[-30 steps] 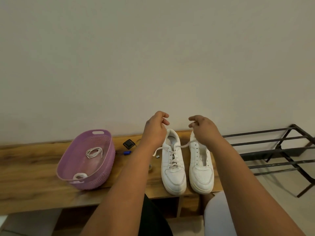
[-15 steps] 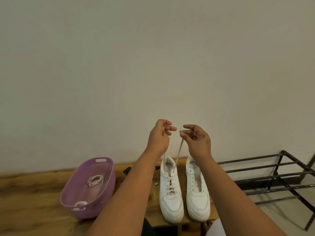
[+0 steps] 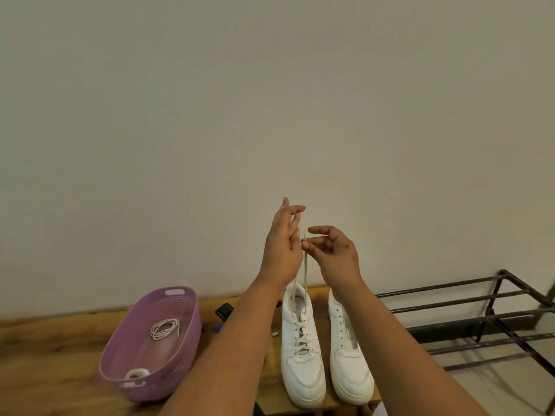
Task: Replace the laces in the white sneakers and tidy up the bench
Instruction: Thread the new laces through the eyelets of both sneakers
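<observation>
Holding coiled lace: purple basket.

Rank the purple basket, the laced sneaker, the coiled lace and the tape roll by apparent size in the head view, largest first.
1. purple basket
2. laced sneaker
3. coiled lace
4. tape roll, close to the coil in size and lying nearer the camera, so the last two places are unsure.
</observation>
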